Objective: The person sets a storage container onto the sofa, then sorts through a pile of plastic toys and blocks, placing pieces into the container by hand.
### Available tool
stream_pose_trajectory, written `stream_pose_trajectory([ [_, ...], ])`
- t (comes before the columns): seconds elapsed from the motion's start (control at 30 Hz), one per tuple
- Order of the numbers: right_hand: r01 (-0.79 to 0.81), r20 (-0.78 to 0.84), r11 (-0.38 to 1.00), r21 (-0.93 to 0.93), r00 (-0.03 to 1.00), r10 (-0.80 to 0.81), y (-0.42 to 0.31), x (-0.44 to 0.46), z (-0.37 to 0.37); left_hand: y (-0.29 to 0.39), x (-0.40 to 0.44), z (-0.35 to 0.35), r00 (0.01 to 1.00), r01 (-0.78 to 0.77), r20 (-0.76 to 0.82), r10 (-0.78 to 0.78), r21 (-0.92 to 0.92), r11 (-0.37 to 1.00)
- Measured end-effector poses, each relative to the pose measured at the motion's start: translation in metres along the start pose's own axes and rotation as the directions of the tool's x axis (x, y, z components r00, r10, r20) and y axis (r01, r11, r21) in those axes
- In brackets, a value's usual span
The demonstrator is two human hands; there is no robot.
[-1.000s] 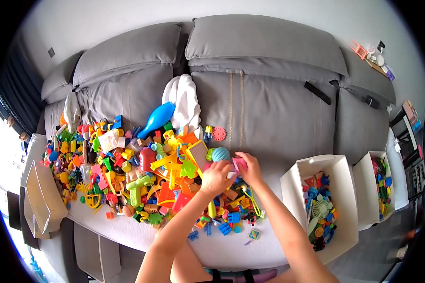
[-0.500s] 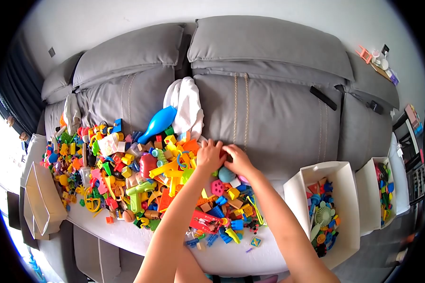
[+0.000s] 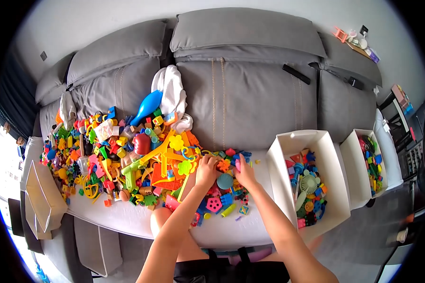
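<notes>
My left hand rests on the right part of a big toy pile, its fingers spread and bent down among the pieces. Beside its fingertips lies an orange flower-shaped piece. My right hand is closed around a small pink toy piece, mostly covered by the fingers. Between my wrists sits a round teal ball. Lower down is a pink toy with star-shaped holes. Left of my hands are a yellow flower piece and a green flower piece.
A white bin with mixed toys stands at right, with a second toy bin beyond it. An open box is at far left. A blue bowling pin and white cloth lie against the grey sofa.
My hands, close together before, are now apart, with the right one holding the pink piece. Toys around them have shifted, and the red box below is largely out of sight. The view has shifted.
</notes>
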State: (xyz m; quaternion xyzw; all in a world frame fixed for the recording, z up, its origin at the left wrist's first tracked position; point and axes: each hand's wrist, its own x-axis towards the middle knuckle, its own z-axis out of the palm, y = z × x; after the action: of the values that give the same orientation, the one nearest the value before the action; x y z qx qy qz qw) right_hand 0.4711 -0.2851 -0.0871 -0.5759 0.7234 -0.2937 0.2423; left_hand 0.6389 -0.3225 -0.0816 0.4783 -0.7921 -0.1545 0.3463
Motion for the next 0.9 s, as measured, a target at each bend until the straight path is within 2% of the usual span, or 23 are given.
stream_pose_trajectory([
  [0.03, 0.053, -0.141, 0.998, 0.028, 0.989, -0.048, 0.011, -0.004, 0.006, 0.006, -0.004, -0.004, 0.996, -0.017, -0.091, 0.009, -0.093, 0.995],
  [0.07, 0.055, -0.214, 0.99, 0.131, 0.976, -0.026, 0.023, -0.012, 0.01, 0.013, -0.007, -0.005, 0.977, 0.049, -0.183, -0.105, -0.287, 0.957],
  [0.13, 0.083, -0.346, 0.942, 0.326, 0.938, 0.038, 0.016, -0.033, -0.004, 0.027, -0.017, -0.016, 0.938, 0.085, -0.31, -0.155, -0.227, 0.97],
  [0.17, 0.055, -0.341, 0.87, 0.49, 0.931, 0.133, -0.02, -0.055, -0.03, 0.03, -0.024, -0.015, 0.909, 0.187, -0.288, -0.302, -0.367, 0.911],
  [0.2, 0.141, -0.465, 0.873, 0.467, 0.879, 0.107, -0.01, -0.062, -0.021, 0.039, -0.03, -0.015, 0.862, 0.269, -0.275, -0.426, -0.464, 0.844],
  [0.27, 0.047, -0.348, 0.705, 0.708, 0.892, 0.289, -0.003, -0.082, -0.014, 0.065, -0.043, -0.027, 0.829, 0.361, -0.137, -0.542, -0.609, 0.706],
  [0.3, -0.143, -0.099, 0.476, 0.868, 0.888, 0.448, 0.002, -0.093, -0.013, 0.05, -0.055, -0.01, 0.797, 0.411, -0.051, -0.602, -0.684, 0.603],
  [0.4, -0.215, 0.073, 0.228, 0.95, 0.859, 0.507, 0.019, -0.124, -0.001, 0.054, -0.082, 0.003, 0.746, 0.402, -0.115, -0.656, -0.708, 0.581],
  [0.43, -0.265, 0.13, 0.225, 0.938, 0.867, 0.48, 0.025, -0.135, -0.001, 0.054, -0.088, 0.009, 0.742, 0.327, -0.213, -0.635, -0.712, 0.622],
  [0.47, -0.276, 0.152, 0.218, 0.936, 0.876, 0.458, 0.032, -0.144, -0.001, 0.058, -0.095, 0.018, 0.689, 0.255, -0.209, -0.694, -0.826, 0.503],
  [0.53, -0.292, 0.184, 0.206, 0.934, 0.888, 0.42, 0.023, -0.16, -0.019, 0.081, -0.091, 0.027, 0.482, 0.171, -0.033, -0.876, -0.977, 0.13],
  [0.57, -0.286, 0.193, 0.175, 0.942, 0.889, 0.415, 0.014, -0.169, -0.034, 0.081, -0.091, 0.038, 0.508, 0.228, -0.011, -0.861, -0.963, 0.146],
  [0.6, -0.256, 0.163, 0.192, 0.947, 0.902, 0.399, 0.003, -0.176, -0.054, 0.116, -0.082, 0.026, 0.496, 0.285, 0.106, -0.862, -0.957, 0.046],
  [0.67, -0.204, 0.065, 0.316, 0.927, 0.914, 0.4, 0.005, -0.183, -0.083, 0.159, -0.065, 0.034, 0.565, 0.414, 0.227, -0.793, -0.91, 0.035],
  [0.73, -0.028, -0.157, 0.419, 0.908, 0.902, 0.402, -0.004, -0.184, -0.121, 0.198, -0.049, 0.04, 0.738, 0.417, 0.406, -0.539, -0.902, -0.109],
  [0.8, 0.237, -0.353, 0.302, 0.923, 0.833, 0.425, -0.015, -0.178, -0.145, 0.245, -0.039, 0.033, 0.809, 0.448, 0.477, -0.344, -0.879, -0.165],
  [0.87, 0.18, -0.317, 0.325, 0.929, 0.84, 0.441, -0.006, -0.181, -0.159, 0.256, -0.039, 0.037, 0.801, 0.54, 0.506, -0.32, -0.841, 0.02],
  [0.9, 0.041, -0.173, 0.327, 0.944, 0.906, 0.387, 0.013, -0.18, -0.157, 0.252, -0.046, 0.042, 0.842, 0.49, 0.43, -0.326, -0.862, 0.13],
])
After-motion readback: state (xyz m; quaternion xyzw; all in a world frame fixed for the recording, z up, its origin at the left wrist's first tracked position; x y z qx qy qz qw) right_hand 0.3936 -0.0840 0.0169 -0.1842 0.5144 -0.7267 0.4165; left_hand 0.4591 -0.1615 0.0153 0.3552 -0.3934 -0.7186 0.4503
